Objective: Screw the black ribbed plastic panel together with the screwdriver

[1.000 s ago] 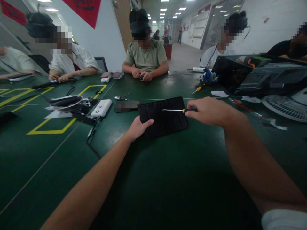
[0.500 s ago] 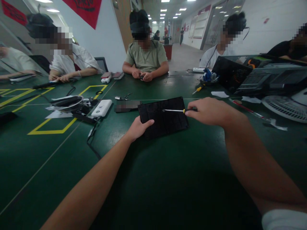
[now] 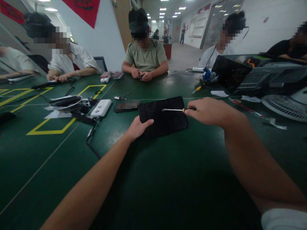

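Observation:
A flat, black rectangular panel (image 3: 168,119) is tilted above the green table in front of me; its exact kind is unclear. My left hand (image 3: 139,128) grips its left edge, thumb on the upper face and the other fingers hidden beneath. From the right, my right hand (image 3: 206,111) is closed around the dark handle of a screwdriver (image 3: 175,110) with a yellow collar. The metal shaft points left across the panel, its tip over the panel's middle. I cannot tell whether the tip touches the surface. A small round bright spot shows at the tip.
Left of the panel lie a white power bank (image 3: 101,108) with a cable and a pile of parts (image 3: 64,103). Behind it are small metal pieces (image 3: 118,98). A white fan (image 3: 285,107), black casing (image 3: 266,75) and yellow screwdriver (image 3: 198,88) lie right. Several people sit around the table.
Almost nothing differs. The whole view has shifted very slightly, while both hands keep their grips and the screwdriver stays over the same part of the panel.

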### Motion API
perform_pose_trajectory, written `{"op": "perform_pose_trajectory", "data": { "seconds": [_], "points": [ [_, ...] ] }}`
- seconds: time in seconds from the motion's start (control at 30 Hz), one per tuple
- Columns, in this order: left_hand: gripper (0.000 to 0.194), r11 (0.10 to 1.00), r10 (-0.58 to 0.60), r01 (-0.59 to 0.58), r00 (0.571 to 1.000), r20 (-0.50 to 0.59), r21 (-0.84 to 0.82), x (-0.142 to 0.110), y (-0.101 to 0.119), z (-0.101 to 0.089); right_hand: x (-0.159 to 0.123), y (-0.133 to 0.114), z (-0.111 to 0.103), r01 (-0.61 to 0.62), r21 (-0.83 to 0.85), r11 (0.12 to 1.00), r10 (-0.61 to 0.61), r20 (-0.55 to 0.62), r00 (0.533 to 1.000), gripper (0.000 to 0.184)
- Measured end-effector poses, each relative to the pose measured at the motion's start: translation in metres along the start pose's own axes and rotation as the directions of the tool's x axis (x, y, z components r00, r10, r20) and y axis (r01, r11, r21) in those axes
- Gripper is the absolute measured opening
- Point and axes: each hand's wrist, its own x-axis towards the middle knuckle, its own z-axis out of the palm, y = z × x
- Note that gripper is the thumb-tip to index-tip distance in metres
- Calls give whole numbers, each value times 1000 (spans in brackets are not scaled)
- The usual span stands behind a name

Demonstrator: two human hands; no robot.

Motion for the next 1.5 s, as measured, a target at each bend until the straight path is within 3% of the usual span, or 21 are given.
{"op": "perform_pose_trajectory", "data": {
  "seconds": [0.17, 0.47, 1.13, 1.5],
  "points": [
    [61, 1000, -7, 7, 1000, -4, -5, -1, 1, -1, -2, -2, 0, -38, -19, 999, 38, -3, 999, 35],
    [55, 1000, -1, 1, 1000, -8, 3, 0, 0, 0, -2, -1, -1, -4, -12, 1000, 4, -5, 1000, 31],
    [68, 999, -8, 7, 1000, -8, -40, 1, -3, 0, -2, -1, -2, -6, -4, 1000, 6, 12, 1000, 37],
    [59, 1000, -3, 3, 1000, -2, -2, 1, -2, -1, -2, -1, -3, -7, -5, 1000, 7, 20, 1000, 38]
  ]
}}
